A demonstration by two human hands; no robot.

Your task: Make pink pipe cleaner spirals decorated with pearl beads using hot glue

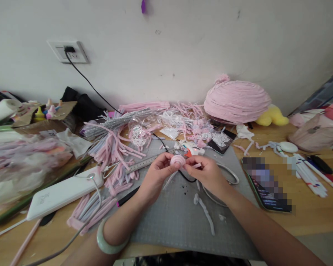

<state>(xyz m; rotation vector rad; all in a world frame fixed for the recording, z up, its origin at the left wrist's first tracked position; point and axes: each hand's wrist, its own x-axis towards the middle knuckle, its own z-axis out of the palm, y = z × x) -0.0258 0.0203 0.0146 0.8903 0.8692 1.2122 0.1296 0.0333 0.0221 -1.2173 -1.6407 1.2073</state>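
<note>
While the table's left side is heaped with bagged material, a white power bank (62,195) lies aslant there, a cable looping off its far end. Beside it, bundles of pink and lilac fuzzy stems (111,146) spread towards the grey cutting mat (166,225). Next comes the left hand (157,177), a pale bangle (107,238) on that arm, thumb and fingers pinching the near-left rim of a small pink coil (178,161). The coil sits squarely between both sets of fingertips, held up over the mat. The right hand (209,179) pinches its right edge, a pale strip (196,166) poking out past those fingers; whether strip and coil are joined, I can't quite make out. Farther right lie a phone (269,188) and white pens (309,175).
</note>
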